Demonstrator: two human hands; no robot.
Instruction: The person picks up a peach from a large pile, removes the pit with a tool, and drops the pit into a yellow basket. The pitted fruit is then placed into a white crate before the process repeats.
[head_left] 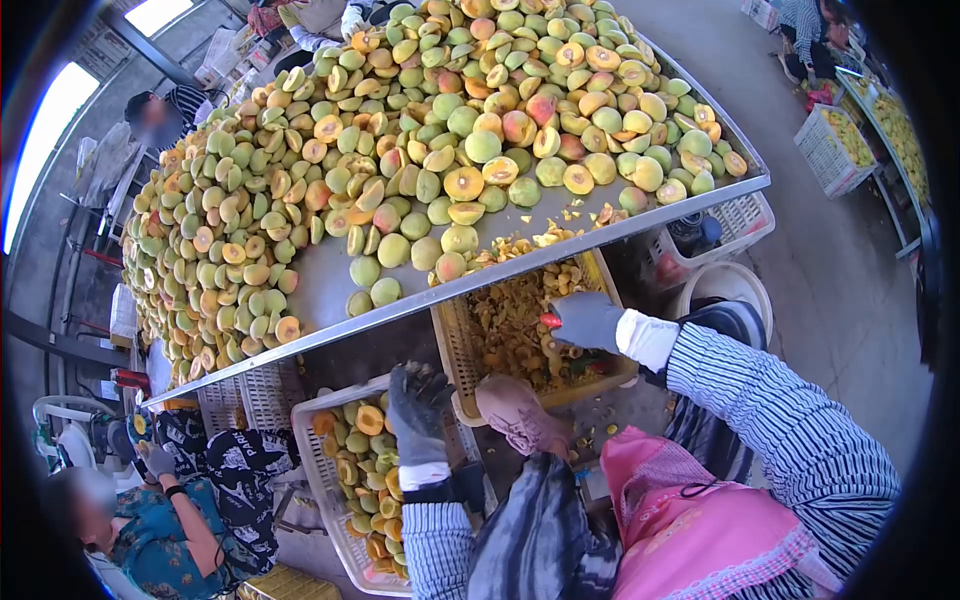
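My left hand [418,408], in a grey glove with dark, dirty fingertips, hangs over the right edge of a white crate [312,470] of halved peaches [368,418]. Its fingers look loosely spread, and no fruit shows in them. My right hand [590,322], gloved too, is closed around a small tool with a red handle [550,320]; the rest of the tool is hidden. Beneath the right hand stands a yellow crate [445,345] holding pits and peach scraps [505,320]. Ahead, a heap of whole and halved peaches [440,150] covers much of the metal table [345,285].
The table's raised metal edge [600,237] runs between me and the fruit. To the right are a white bucket [765,290] and a crate with dark bottles [740,225]. At left sits a co-worker [175,520]; other people work farther off. My pink shoe [520,415] is by the yellow crate.
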